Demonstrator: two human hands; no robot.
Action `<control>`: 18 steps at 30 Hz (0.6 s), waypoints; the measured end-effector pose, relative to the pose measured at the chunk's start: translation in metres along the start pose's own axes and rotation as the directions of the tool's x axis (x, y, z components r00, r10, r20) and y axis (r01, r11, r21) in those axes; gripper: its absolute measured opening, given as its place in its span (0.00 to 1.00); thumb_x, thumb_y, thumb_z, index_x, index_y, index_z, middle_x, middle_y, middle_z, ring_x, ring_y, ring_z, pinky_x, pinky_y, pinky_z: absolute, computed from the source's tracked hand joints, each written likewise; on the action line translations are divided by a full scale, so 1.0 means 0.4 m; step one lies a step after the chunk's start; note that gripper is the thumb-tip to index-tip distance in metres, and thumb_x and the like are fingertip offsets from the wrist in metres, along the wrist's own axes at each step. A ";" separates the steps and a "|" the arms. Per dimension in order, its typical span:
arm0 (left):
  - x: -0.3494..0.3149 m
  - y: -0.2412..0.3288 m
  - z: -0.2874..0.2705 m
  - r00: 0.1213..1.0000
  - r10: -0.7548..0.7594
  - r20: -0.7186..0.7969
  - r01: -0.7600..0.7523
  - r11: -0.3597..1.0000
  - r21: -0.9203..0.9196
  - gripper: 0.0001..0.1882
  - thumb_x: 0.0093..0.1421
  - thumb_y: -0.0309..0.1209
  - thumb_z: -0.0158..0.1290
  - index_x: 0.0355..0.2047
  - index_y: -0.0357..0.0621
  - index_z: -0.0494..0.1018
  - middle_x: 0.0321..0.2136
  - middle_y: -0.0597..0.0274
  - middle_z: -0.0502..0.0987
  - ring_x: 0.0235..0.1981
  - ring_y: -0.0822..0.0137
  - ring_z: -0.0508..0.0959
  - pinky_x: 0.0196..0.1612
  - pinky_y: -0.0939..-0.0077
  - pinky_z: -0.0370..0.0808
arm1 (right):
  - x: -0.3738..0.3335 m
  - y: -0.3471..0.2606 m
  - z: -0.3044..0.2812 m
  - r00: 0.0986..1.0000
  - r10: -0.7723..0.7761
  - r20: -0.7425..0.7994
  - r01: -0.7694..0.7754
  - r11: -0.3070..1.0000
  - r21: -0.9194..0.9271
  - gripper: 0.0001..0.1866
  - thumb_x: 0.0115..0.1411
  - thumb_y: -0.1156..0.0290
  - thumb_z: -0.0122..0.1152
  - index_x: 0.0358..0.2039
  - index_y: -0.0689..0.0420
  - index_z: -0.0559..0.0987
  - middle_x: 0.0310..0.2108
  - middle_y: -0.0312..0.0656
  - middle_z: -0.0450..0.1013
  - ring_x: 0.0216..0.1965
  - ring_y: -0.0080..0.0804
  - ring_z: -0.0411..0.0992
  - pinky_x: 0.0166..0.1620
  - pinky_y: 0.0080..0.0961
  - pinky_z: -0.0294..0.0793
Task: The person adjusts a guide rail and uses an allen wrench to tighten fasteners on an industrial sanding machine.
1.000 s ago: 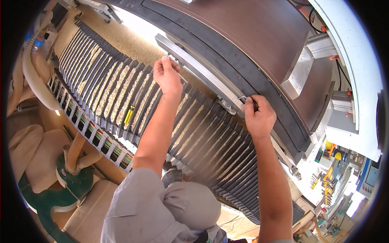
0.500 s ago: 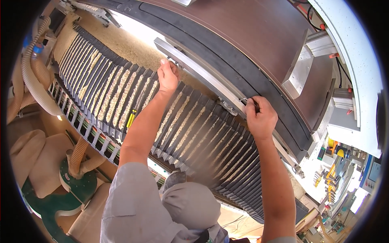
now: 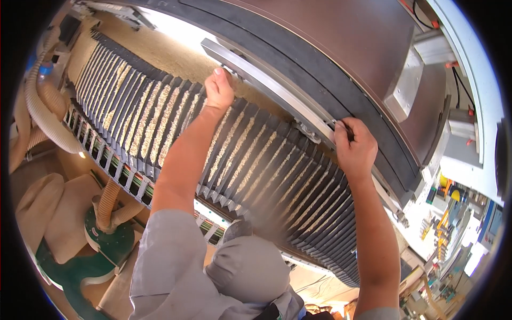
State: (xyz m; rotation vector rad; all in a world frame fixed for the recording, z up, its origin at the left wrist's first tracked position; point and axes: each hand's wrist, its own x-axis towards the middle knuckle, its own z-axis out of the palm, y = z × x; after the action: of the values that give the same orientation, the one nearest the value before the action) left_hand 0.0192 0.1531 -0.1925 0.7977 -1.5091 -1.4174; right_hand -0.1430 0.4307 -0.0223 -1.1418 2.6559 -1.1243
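Note:
My left hand (image 3: 220, 89) is closed, thumb up, beside the lower edge of a long silver metal rail (image 3: 266, 82). Its fingertips are turned away, so what they grip, if anything, is hidden. Farther right along the rail, my right hand (image 3: 356, 149) is closed with thumb and forefinger pinched at the rail's edge. Something small and dark shows in that pinch, too little to name. Under my arms runs a black pleated bellows cover (image 3: 256, 154), its folds packed with pale wood chips.
A dark machine bed (image 3: 330, 32) lies beyond the rail, with a metal block (image 3: 402, 90) on it. Beige hoses (image 3: 40, 106) and a green dust-extractor housing (image 3: 109, 234) stand at left. A cable chain (image 3: 120, 170) follows the bellows. Tools (image 3: 442, 229) lie at far right.
My right hand has shifted slightly right and up along the rail, still pinched. My left hand stays closed near the rail. A yellow-and-black screwdriver on the bellows is now hidden behind my left forearm.

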 end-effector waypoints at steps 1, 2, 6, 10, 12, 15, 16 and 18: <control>-0.005 -0.015 0.016 0.996 0.049 -0.069 -0.034 0.979 0.199 0.29 0.70 0.51 0.38 0.17 0.43 0.60 0.12 0.62 0.59 0.15 0.67 0.61 0.21 0.68 0.61 | 0.003 0.015 -0.013 0.999 -0.051 0.001 0.051 0.997 -0.057 0.06 0.55 0.69 0.64 0.30 0.58 0.80 0.25 0.44 0.77 0.25 0.40 0.77 0.31 0.29 0.76; -0.002 -0.035 0.037 0.986 0.114 -0.118 -0.062 0.925 0.375 0.27 0.70 0.47 0.40 0.18 0.43 0.61 0.13 0.59 0.60 0.16 0.63 0.63 0.22 0.65 0.62 | 0.007 0.031 -0.035 0.995 -0.099 -0.003 0.097 0.987 -0.131 0.07 0.55 0.68 0.64 0.31 0.57 0.80 0.26 0.44 0.77 0.26 0.42 0.77 0.31 0.31 0.76; -0.018 -0.066 -0.029 0.967 -0.077 -0.242 0.177 0.888 0.424 0.17 0.71 0.39 0.37 0.27 0.42 0.62 0.22 0.59 0.63 0.25 0.57 0.68 0.31 0.59 0.70 | -0.008 0.037 0.025 0.974 -0.214 -0.069 0.201 0.967 -0.159 0.11 0.55 0.60 0.65 0.34 0.53 0.80 0.30 0.43 0.77 0.31 0.44 0.77 0.32 0.37 0.76; -0.045 0.137 0.049 0.863 -0.469 -0.185 0.353 0.825 -0.442 0.25 0.70 0.49 0.32 0.18 0.50 0.52 0.14 0.67 0.51 0.17 0.70 0.48 0.22 0.69 0.48 | -0.011 0.031 0.011 0.948 -0.285 -0.144 0.264 0.953 -0.152 0.06 0.57 0.66 0.62 0.29 0.54 0.76 0.24 0.41 0.71 0.26 0.43 0.73 0.29 0.41 0.73; -0.049 0.162 0.091 0.873 -0.471 -0.123 0.346 0.779 -0.523 0.25 0.70 0.48 0.31 0.17 0.50 0.50 0.14 0.66 0.49 0.17 0.70 0.46 0.22 0.68 0.46 | -0.010 0.040 -0.031 0.907 -0.353 -0.230 0.336 0.935 -0.112 0.06 0.58 0.66 0.61 0.29 0.54 0.77 0.25 0.40 0.72 0.28 0.43 0.72 0.33 0.39 0.72; -0.029 0.172 0.097 0.857 -0.484 -0.176 0.344 0.792 -0.504 0.22 0.69 0.43 0.31 0.17 0.50 0.49 0.14 0.68 0.48 0.17 0.69 0.45 0.23 0.68 0.47 | -0.096 0.023 -0.107 0.916 -0.270 -0.296 0.262 0.963 -0.070 0.06 0.59 0.67 0.61 0.32 0.54 0.79 0.29 0.41 0.75 0.31 0.43 0.73 0.37 0.39 0.72; -0.025 0.175 0.080 0.864 -0.473 -0.171 0.341 0.800 -0.493 0.21 0.68 0.42 0.32 0.18 0.50 0.49 0.15 0.68 0.48 0.17 0.69 0.45 0.23 0.68 0.47 | -0.150 0.025 -0.125 0.924 -0.205 -0.322 0.193 0.979 -0.070 0.06 0.58 0.67 0.62 0.34 0.54 0.79 0.28 0.40 0.74 0.31 0.43 0.73 0.37 0.39 0.72; -0.036 0.201 0.045 0.827 -0.507 -0.242 0.315 0.775 -0.547 0.18 0.67 0.39 0.35 0.19 0.51 0.52 0.15 0.68 0.50 0.18 0.69 0.47 0.23 0.67 0.49 | -0.279 0.034 -0.156 0.925 -0.018 -0.381 0.031 0.999 0.028 0.07 0.57 0.68 0.63 0.37 0.52 0.80 0.28 0.41 0.75 0.30 0.45 0.72 0.36 0.39 0.72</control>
State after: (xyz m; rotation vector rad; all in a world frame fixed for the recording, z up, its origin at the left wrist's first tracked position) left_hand 0.0180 0.1845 -0.1148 1.0511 -0.6377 -1.7508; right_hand -0.0889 0.5466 -0.0109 -1.0450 2.8882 -1.5315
